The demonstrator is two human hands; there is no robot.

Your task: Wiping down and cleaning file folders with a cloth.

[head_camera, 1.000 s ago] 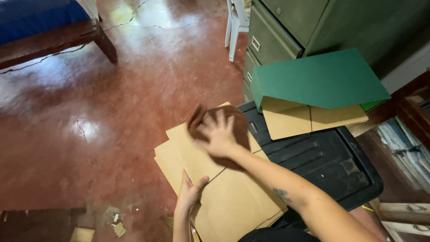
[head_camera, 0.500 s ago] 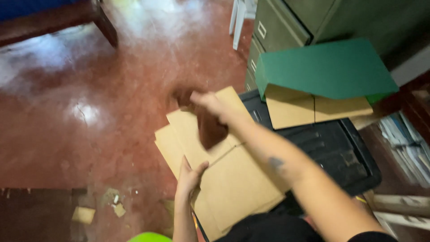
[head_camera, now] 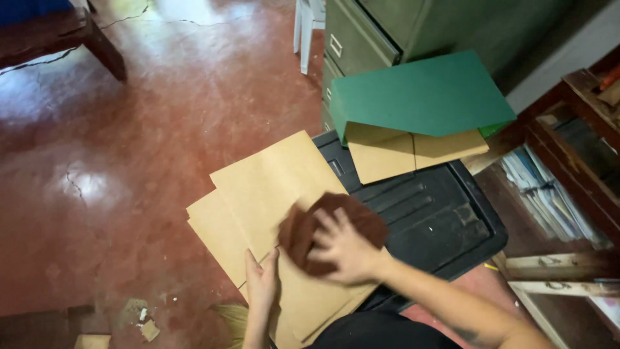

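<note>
On the red polished floor [head_camera: 129, 161], the left hand [head_camera: 261, 284] lies flat with its fingers straight and together on the near edge of a stack of tan cardboard sheets [head_camera: 271, 187], which rests partly on a black plastic bin lid [head_camera: 439, 220]. Just to the right, the right hand [head_camera: 342, 249] presses a dark brown cloth [head_camera: 336, 220] onto the top sheet, fingers spread wide over it. Farther right, a green folder [head_camera: 420, 97] lies over more tan sheets [head_camera: 400, 152] beside a grey-green filing cabinet [head_camera: 374, 32] and a wooden shelf of papers [head_camera: 562, 174].
</note>
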